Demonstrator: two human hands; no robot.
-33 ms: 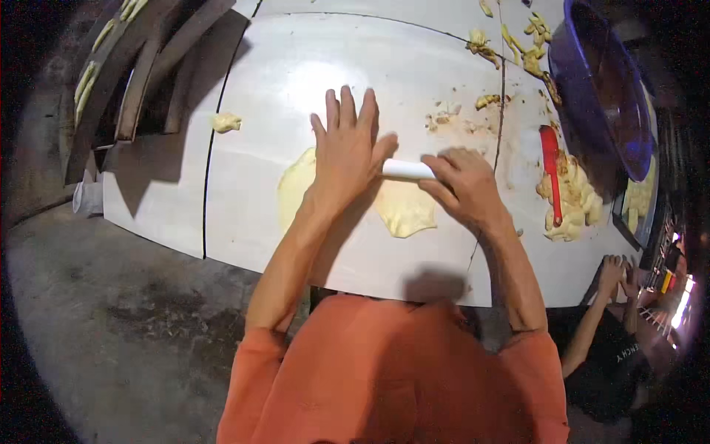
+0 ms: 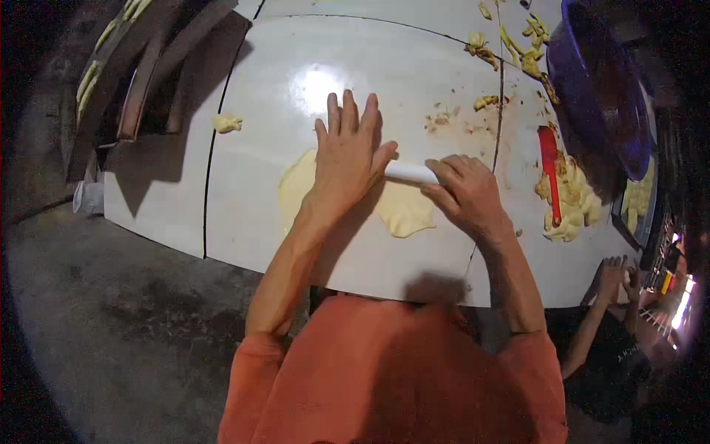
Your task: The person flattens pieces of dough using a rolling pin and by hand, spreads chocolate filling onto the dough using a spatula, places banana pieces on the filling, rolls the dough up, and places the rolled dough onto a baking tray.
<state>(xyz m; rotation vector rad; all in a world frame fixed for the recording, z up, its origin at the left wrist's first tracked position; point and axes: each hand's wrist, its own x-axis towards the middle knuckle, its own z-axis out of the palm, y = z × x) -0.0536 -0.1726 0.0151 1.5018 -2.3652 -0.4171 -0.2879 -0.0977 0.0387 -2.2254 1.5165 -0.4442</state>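
A flattened sheet of pale yellow dough [image 2: 405, 209] lies on the white table, partly hidden under my left hand and forearm. My left hand [image 2: 346, 157] is spread flat over it, fingers stretched away from me and thumb out towards a white rolling pin [image 2: 412, 173]. My right hand [image 2: 466, 186] has its fingers closed around the pin's right end. The pin lies across the dough; its left end is close to my left thumb, and I cannot tell whether the left palm touches it. A small lump of dough [image 2: 227, 123] sits apart at the left.
At the right, a red-handled tool [image 2: 550, 174] rests on a heap of soft dough [image 2: 577, 203]. Beyond it stands a large purple basin [image 2: 592, 81]. Dough scraps [image 2: 526, 55] and brown crumbs dot the far right. Stacked trays [image 2: 137, 96] stand left. Another person's hands [image 2: 615, 277] show lower right.
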